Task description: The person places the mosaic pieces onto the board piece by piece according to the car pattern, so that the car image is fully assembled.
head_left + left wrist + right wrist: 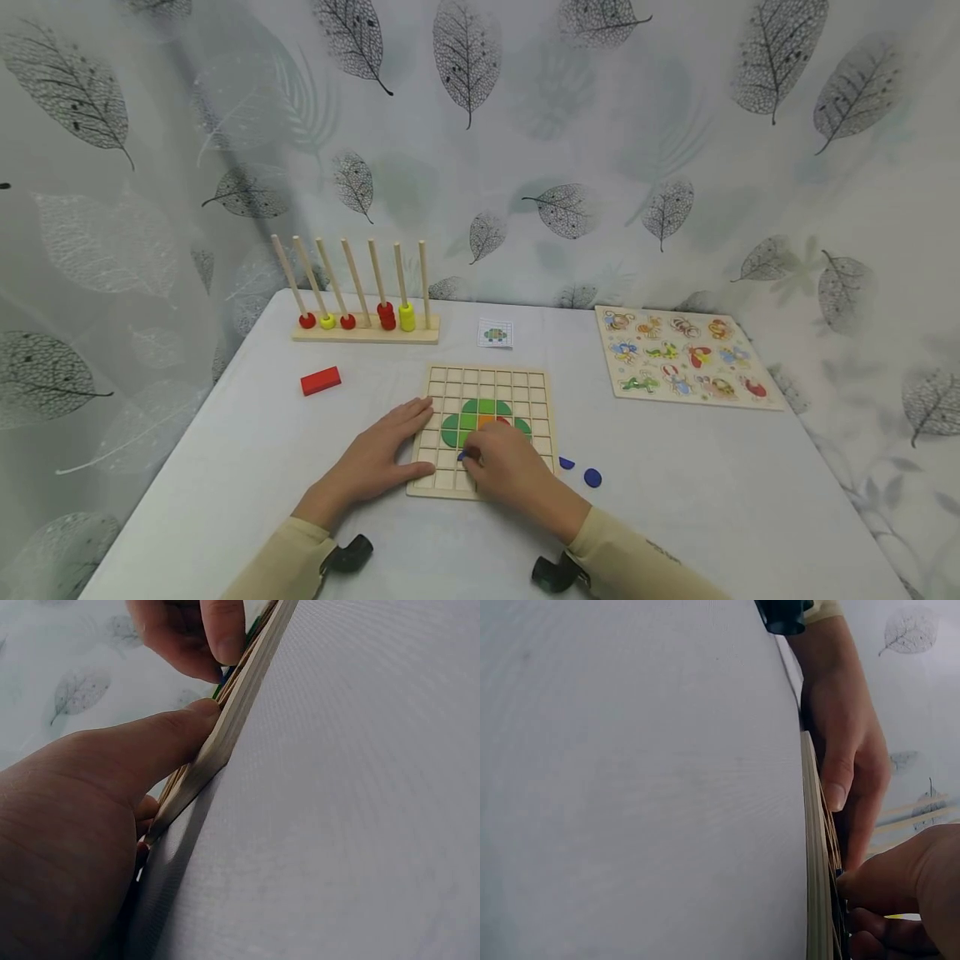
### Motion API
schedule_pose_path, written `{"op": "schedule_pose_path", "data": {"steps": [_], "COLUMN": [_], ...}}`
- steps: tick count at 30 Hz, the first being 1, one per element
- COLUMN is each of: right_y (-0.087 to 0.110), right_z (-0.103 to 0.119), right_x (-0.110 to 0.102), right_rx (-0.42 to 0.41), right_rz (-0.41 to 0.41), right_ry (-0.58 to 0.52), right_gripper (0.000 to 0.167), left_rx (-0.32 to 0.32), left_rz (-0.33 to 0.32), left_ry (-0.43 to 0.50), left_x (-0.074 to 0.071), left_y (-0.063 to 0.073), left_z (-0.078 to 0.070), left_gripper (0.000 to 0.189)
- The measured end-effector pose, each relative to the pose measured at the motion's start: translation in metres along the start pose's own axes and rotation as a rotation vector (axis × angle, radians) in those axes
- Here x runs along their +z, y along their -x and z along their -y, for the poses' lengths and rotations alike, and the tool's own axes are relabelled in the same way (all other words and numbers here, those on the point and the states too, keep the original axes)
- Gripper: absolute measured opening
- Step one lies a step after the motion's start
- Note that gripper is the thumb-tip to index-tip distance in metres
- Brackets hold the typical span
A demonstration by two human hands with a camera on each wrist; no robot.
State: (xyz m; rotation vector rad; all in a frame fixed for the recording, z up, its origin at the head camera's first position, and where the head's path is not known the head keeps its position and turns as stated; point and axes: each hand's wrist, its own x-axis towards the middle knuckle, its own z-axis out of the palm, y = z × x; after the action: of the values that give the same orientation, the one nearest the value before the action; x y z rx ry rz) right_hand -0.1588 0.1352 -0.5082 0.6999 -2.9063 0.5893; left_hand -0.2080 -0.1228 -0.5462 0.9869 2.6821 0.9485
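Note:
A wooden grid board [442, 389] lies on the table, with green pieces [470, 421], an orange piece [486, 421] and a partly covered red one set in its squares. My left hand [378, 454] rests along the board's left edge, thumb and fingers spread; the left wrist view shows the thumb on top of the rim. Over the lower middle of the grid, my right hand [510, 467] pinches a small blue piece [461, 456] close to the squares, mostly hidden by the fingertips. Right of the board lie a blue half-disc [567, 463] and a blue round piece [592, 477].
Behind the board is a small pattern card [495, 333]. A peg stand [365, 335] with red and yellow beads stands back left, with a red block [320, 381] in front. An insect puzzle board [686, 358] lies back right. A leaf-print curtain [480, 150] hangs behind the table.

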Motion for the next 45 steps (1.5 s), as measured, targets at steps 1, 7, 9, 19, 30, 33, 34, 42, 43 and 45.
{"op": "schedule_pose_path", "data": {"steps": [1, 7, 9, 19, 30, 33, 34, 42, 43, 45], "right_y": [0.000, 0.000, 0.000, 0.001, 0.017, 0.025, 0.028, 0.050, 0.053, 0.060], "right_z": [0.000, 0.003, 0.004, 0.005, -0.005, -0.012, -0.015, -0.045, -0.049, -0.054], "right_x": [0.001, 0.001, 0.001, -0.001, -0.033, -0.048, -0.053, -0.084, -0.085, -0.087], "right_rx": [-0.003, -0.004, -0.002, -0.008, 0.034, 0.040, 0.044, 0.099, 0.110, 0.130], "right_rz": [-0.003, -0.019, -0.026, -0.044, -0.136, -0.181, -0.196, -0.268, -0.271, -0.268], "right_ry": [0.008, 0.016, 0.014, 0.026, 0.007, 0.000, -0.003, 0.033, 0.042, 0.052], "right_gripper": [0.005, 0.005, 0.004, 0.004, 0.027, 0.030, 0.031, 0.033, 0.033, 0.032], "left_rx": [-0.002, -0.007, -0.007, -0.005, -0.018, -0.018, -0.019, -0.025, -0.025, -0.025], "left_rz": [0.001, 0.007, 0.007, 0.005, 0.011, 0.014, 0.015, 0.015, 0.015, 0.017], "left_ry": [0.001, -0.004, -0.005, 0.001, -0.005, -0.003, -0.002, 0.000, 0.000, -0.002], "left_x": [0.000, 0.000, 0.000, -0.002, -0.001, -0.001, -0.001, 0.000, 0.000, 0.001], "left_y": [0.000, 0.000, 0.000, -0.001, 0.000, -0.001, -0.001, -0.001, -0.001, -0.001], "left_z": [0.000, 0.000, 0.000, -0.003, -0.002, -0.003, -0.003, -0.003, -0.002, -0.001], "left_gripper": [0.093, 0.094, 0.094, 0.093, 0.094, 0.094, 0.094, 0.094, 0.094, 0.094]}}
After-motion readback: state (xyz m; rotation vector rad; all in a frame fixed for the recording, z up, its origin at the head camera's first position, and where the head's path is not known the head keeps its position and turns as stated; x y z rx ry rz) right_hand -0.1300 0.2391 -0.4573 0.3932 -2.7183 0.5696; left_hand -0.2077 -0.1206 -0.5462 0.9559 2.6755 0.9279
